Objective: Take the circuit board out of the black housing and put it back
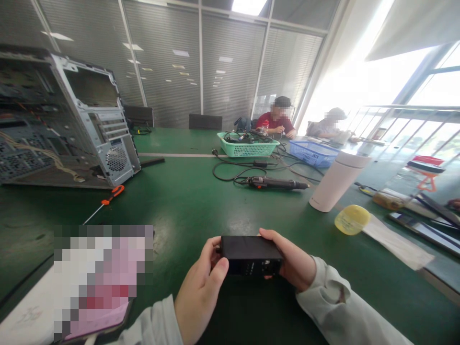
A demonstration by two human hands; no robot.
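A small black box [250, 254] with little markings and fittings on its near face is held just above the green table, at the lower middle. My left hand [203, 285] grips its left end, thumb on the near left corner. Around the right end my right hand [293, 258] is closed, with a finger along the top edge. Some fingers of both hands are hidden behind the box. An orange-handled screwdriver [113, 195] lies to the left, and a dark electric screwdriver [275, 183] with a cable lies beyond the box.
An open computer case [97, 120] stands at the left. Nearer are a phone [115, 287] and a white object [32, 306]. Green basket [247, 149], blue basket [314, 155], pale tumbler [336, 184] and yellow container [352, 220] stand on the table [187, 191]. Two people sit beyond.
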